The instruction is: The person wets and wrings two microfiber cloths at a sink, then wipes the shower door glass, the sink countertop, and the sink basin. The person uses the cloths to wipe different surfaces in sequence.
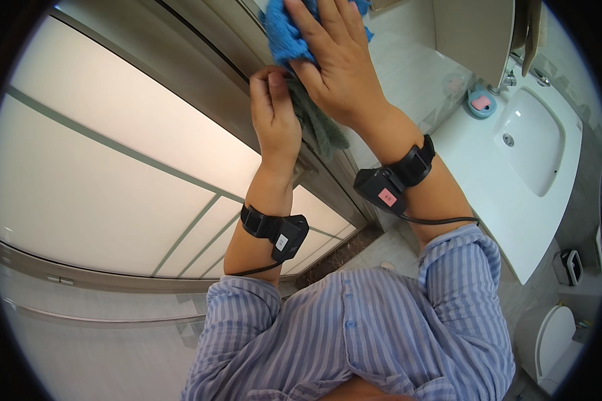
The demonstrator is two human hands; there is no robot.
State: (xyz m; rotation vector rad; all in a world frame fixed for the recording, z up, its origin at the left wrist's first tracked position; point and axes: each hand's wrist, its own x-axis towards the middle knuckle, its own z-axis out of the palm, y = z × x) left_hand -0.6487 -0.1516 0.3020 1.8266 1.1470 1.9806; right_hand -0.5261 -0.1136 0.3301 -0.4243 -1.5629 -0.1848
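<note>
My right hand [338,65] is spread over a bright blue fluffy cloth [287,42] at the top of the view, pressing it by the edge of a metal door frame [190,65]. Just below it, my left hand [276,113] has its fingers curled around a grey-green cloth [318,123], whose loose end hangs down beside the frame. The left fingertips lie close to the blue cloth's lower edge. Frosted glass panels [105,165] with green-grey strips fill the door on the left. The upper end of the blue cloth is cut off by the picture's rim.
To the right stands a white washbasin counter [461,150] with a sink [537,145], a faucet [510,77] and a blue soap dish [481,103] holding pink soap. A mirror cabinet [474,35] juts above it. A toilet [547,341] is at lower right, a towel rail [105,317] at lower left.
</note>
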